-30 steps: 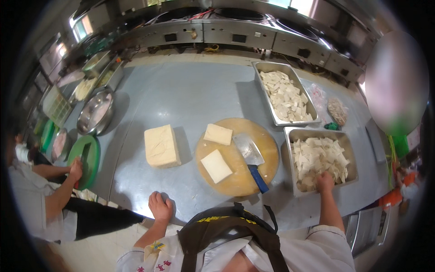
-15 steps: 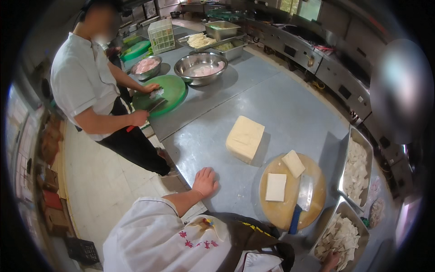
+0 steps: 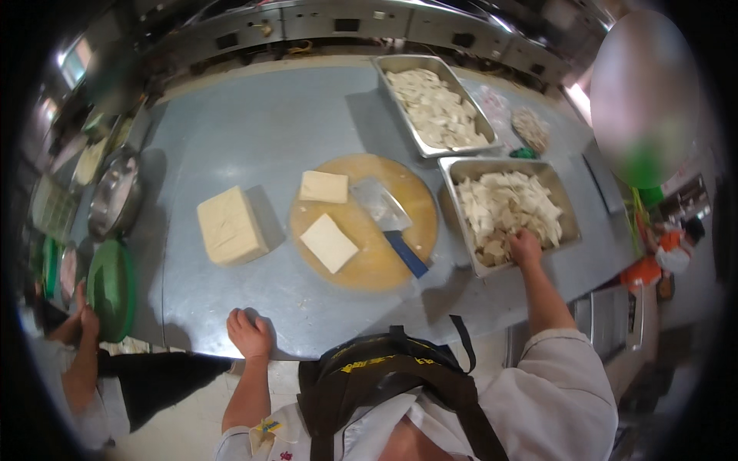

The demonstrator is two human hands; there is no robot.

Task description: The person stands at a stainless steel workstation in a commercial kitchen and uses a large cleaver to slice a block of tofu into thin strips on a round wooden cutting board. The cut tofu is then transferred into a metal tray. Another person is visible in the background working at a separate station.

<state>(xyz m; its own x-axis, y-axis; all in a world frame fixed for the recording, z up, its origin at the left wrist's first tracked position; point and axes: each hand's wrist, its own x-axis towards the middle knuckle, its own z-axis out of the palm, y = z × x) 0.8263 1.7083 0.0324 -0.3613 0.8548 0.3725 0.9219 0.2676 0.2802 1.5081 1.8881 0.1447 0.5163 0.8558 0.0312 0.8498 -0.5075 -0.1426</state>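
Head view, from where I stood: right hand (image 3: 526,247) was down in the near steel tray (image 3: 570,224), at the front edge of the pale slices (image 3: 509,201). Fingertips hidden; couldn't tell if they pinched any. Left hand (image 3: 250,334) lay palm down at the worktable (image 3: 261,123) edge, fingers loosely spread. Round board (image 3: 377,278) between held two pale slabs (image 3: 329,243) and a blue-handled cleaver (image 3: 380,206), lying flat. Big pale block (image 3: 229,227) sat left of the board, apart from it.
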